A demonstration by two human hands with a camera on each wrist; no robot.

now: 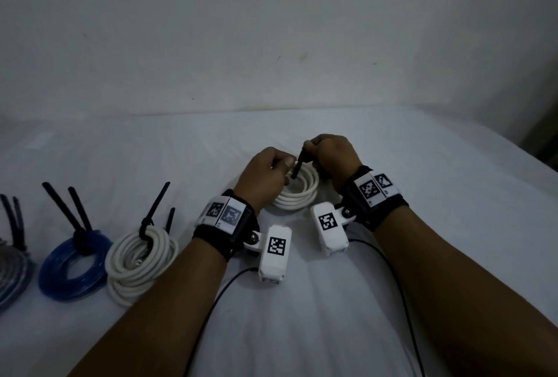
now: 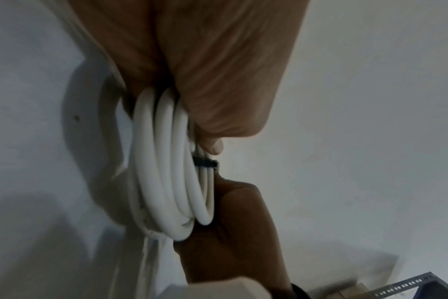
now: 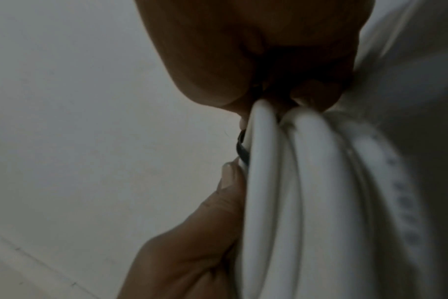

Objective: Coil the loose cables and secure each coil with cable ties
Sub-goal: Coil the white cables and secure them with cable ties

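Note:
A white cable coil [image 1: 297,195] lies on the white sheet [image 1: 422,195] at the centre of the head view, between my two hands. A black cable tie [image 1: 297,166] rises from its far side. My left hand [image 1: 283,165] grips the coil beside the tie, thumb on top. My right hand [image 1: 311,150] pinches the upper end of the tie. In the left wrist view the tie [image 2: 205,162] is a black band round the coil's strands [image 2: 166,161]. The right wrist view shows the coil [image 3: 307,182] close up, with the tie [image 3: 243,149] at its left edge.
Three tied coils lie in a row at the left: white [image 1: 142,259], blue [image 1: 75,268] and grey [image 1: 12,271], each with black tie tails sticking up. Thin black wires [image 1: 398,286] run from the wrist cameras toward me. A pale wall [image 1: 271,44] stands behind.

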